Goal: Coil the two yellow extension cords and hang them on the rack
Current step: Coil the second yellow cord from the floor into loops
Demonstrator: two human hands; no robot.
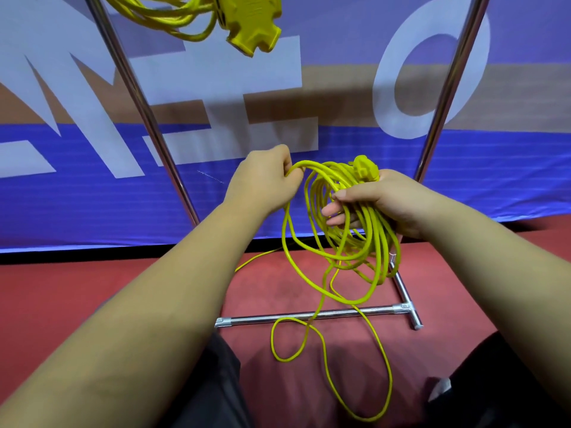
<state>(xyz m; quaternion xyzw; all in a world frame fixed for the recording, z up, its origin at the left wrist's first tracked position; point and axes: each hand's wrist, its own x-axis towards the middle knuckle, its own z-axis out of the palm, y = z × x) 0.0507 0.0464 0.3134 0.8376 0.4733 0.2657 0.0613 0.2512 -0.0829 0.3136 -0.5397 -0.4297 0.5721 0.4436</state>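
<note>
One yellow extension cord hangs coiled from the top of the metal rack, its socket block dangling below the loops. My right hand grips a bundle of loops of the second yellow cord, with its plug sticking up beside the hand. My left hand pinches a strand of this cord at the top of a loop, just left of the bundle. The loose rest of the cord trails down onto the red floor between my knees.
The rack's two slanted poles stand left and right of my hands, and its base bars lie on the red floor under the cord. A blue and white banner covers the wall behind.
</note>
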